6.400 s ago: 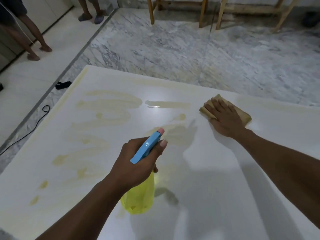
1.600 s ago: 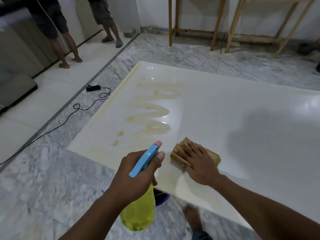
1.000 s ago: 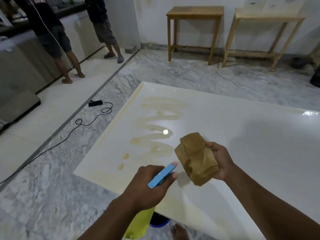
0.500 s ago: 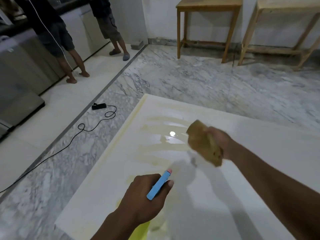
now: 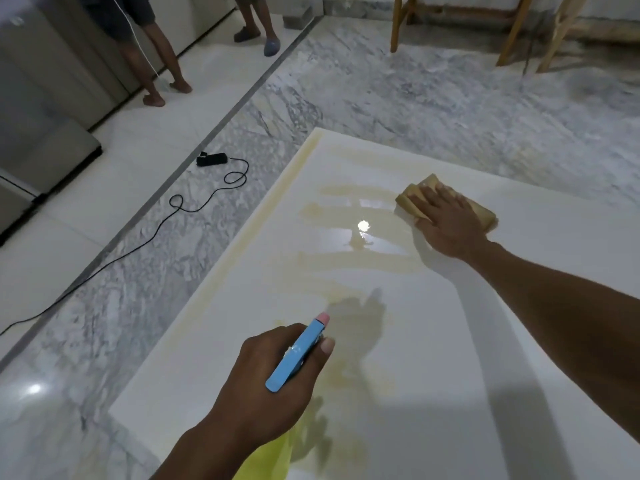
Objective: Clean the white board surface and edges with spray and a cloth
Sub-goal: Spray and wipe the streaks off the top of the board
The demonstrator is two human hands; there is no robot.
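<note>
White board on marble floor; power strip left, table legs beyond
Right hand flat on cloth near far corner; left hand grips spray bottle, nozzle pointing away

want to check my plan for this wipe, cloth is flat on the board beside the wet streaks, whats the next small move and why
Probably slide the folded tan cloth leftward through the wet yellowish streaks on the glossy white board. The right hand presses it flat just right of them, and they lie unwiped; the left hand only holds the blue-headed yellow spray bottle.
</note>
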